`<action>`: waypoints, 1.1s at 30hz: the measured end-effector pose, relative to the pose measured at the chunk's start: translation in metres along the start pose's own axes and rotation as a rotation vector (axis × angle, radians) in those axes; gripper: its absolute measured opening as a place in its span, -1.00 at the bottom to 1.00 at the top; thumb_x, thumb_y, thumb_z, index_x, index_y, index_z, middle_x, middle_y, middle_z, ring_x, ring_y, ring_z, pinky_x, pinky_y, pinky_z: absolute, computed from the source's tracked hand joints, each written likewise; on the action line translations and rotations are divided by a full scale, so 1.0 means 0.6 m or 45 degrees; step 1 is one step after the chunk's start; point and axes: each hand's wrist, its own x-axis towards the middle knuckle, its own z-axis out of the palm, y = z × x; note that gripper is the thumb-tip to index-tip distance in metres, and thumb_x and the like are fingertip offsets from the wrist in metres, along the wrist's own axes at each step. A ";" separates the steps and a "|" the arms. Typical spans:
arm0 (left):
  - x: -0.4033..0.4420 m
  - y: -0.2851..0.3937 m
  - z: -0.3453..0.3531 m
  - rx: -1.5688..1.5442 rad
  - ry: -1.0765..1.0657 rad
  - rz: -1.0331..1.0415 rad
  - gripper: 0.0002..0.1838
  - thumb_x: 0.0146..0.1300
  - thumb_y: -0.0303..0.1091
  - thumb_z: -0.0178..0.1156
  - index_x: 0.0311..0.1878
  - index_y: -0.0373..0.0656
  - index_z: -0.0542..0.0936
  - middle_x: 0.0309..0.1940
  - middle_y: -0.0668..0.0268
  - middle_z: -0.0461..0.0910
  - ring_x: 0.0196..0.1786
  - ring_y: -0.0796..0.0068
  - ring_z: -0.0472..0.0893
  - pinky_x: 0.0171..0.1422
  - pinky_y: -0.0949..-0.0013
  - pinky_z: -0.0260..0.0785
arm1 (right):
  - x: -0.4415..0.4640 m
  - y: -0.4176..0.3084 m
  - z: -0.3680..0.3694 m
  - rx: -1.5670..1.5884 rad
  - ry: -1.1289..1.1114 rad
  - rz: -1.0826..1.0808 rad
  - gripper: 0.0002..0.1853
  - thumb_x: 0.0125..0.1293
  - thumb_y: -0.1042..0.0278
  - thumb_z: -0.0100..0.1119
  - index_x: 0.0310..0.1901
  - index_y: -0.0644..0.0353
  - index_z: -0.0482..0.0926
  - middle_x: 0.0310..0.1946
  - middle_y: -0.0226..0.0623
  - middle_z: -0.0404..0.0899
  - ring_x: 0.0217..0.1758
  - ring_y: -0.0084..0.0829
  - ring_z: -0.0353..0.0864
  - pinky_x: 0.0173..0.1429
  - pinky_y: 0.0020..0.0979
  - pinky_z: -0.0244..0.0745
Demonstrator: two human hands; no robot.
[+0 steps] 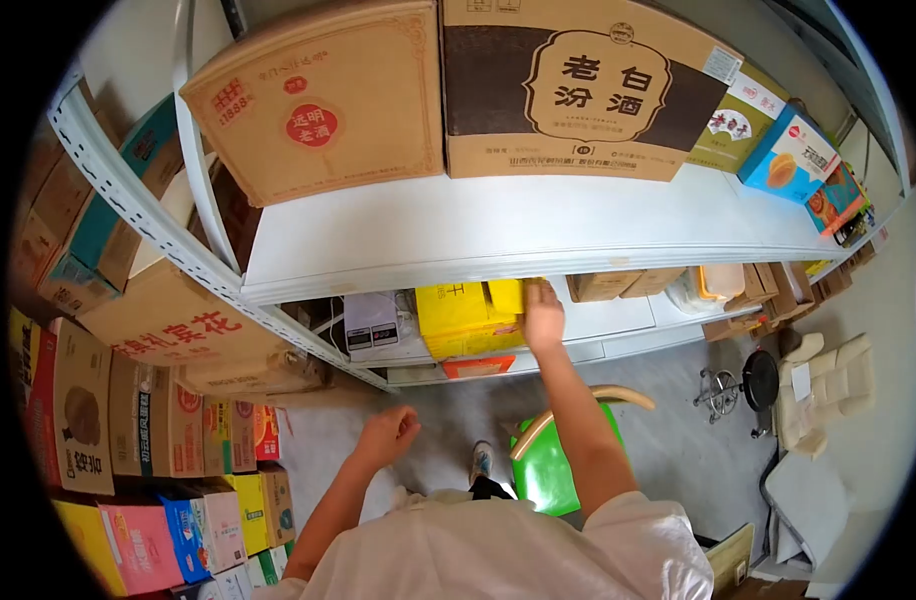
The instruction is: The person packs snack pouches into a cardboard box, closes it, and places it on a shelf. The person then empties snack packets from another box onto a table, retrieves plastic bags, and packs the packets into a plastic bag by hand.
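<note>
My right hand reaches to the lower shelf, its fingers closed on the right end of a small yellow box. That box lies against the top right of a larger yellow package, close under the upper shelf's front edge. My left hand hangs over the floor in front of the shelf, its fingers curled in with nothing seen in them. A grey-white device with a dark display stands left of the yellow package. Below the package shows a flat orange-red item.
Large cartons stand on the white upper shelf. Stacked boxes line the left side. A green-seated chair with a curved wooden back is beside my right arm. A black round stool and a cream chair are at the right.
</note>
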 end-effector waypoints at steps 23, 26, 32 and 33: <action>0.137 0.058 0.054 0.662 0.366 0.068 0.02 -0.16 -0.07 0.47 0.37 -0.18 0.17 0.37 -0.03 0.08 0.41 -0.18 0.03 0.36 -0.19 -0.03 | -0.257 0.004 -0.075 1.178 0.528 0.424 -0.82 0.33 0.35 0.17 -0.21 0.33 0.54 -0.38 -0.29 0.57 -0.32 -0.41 0.55 -0.18 -0.35 0.47; 0.112 0.016 0.044 0.464 0.378 0.134 0.03 -0.19 -0.07 0.49 0.36 -0.18 0.20 0.35 -0.01 0.12 0.37 -0.18 0.11 0.37 -0.11 0.02 | -0.289 -0.019 -0.134 1.255 0.412 0.499 -0.83 0.34 0.34 0.16 -0.25 0.29 0.53 -0.47 -0.39 0.51 -0.45 -0.52 0.49 -0.35 -0.45 0.42; 0.069 0.030 0.022 0.497 0.520 0.372 -0.17 -0.12 -0.23 0.43 0.25 -0.22 0.28 0.26 -0.03 0.23 0.26 -0.12 0.26 0.27 -0.02 0.18 | -0.369 -0.051 -0.130 1.494 0.199 0.902 -0.83 0.35 0.31 0.16 -0.29 0.26 0.51 -0.53 -0.46 0.46 -0.59 -0.65 0.41 -0.55 -0.55 0.32; 0.065 0.032 0.018 0.502 0.559 0.426 -0.26 -0.08 -0.28 0.39 0.21 -0.22 0.33 0.21 -0.02 0.29 0.22 -0.08 0.31 0.23 -0.01 0.21 | -0.383 -0.062 -0.127 1.478 0.210 0.911 -0.83 0.35 0.31 0.16 -0.29 0.26 0.51 -0.53 -0.46 0.46 -0.59 -0.65 0.41 -0.55 -0.55 0.32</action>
